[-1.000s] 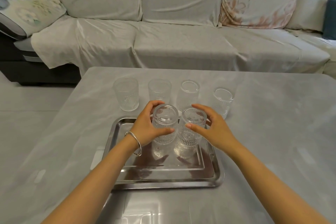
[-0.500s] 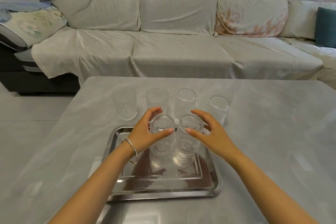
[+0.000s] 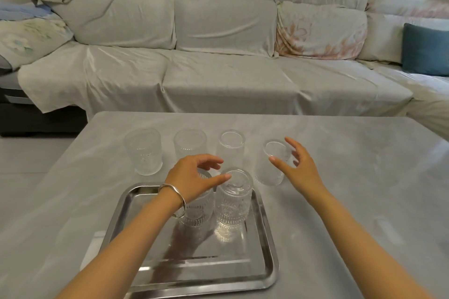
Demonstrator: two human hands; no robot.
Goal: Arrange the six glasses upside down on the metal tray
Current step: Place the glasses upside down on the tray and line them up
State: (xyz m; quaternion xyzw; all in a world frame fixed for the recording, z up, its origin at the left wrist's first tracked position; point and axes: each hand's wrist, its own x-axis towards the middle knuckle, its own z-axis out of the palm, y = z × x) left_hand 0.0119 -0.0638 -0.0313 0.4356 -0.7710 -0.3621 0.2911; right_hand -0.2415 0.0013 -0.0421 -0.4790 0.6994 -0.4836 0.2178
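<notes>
Tray: a rectangular polished metal tray [image 3: 264,245] lay on the grey table [image 3: 352,177] near the person, its far half occupied and its near half bare.
Done: two clear ribbed glasses stood upside down side by side at the tray's far end, the left tray glass [image 3: 198,209] partly hidden behind the wrist and the right tray glass [image 3: 233,198] in plain sight, base up.
Left: four clear glasses stood in a row on the table beyond the tray, none of them on it: the far-left glass [image 3: 143,152], the second glass [image 3: 190,143], the third glass [image 3: 231,147] and the far-right glass [image 3: 273,164].
Orientation of the row: too transparent to tell for certain which way up each stood.
Left hand: the left hand [image 3: 192,177], with a silver bangle [image 3: 173,193] on the wrist, hung over the left tray glass, fingers loosely spread, gripping nothing.
Right hand: the right hand [image 3: 300,167] was spread wide just beside the far-right glass, thumb and fingers flanking it; contact could not be made out, and it held nothing.
Progress: by my judgement a third done, two of six placed.
Step in hand: probably reaching for the next glasses.
</notes>
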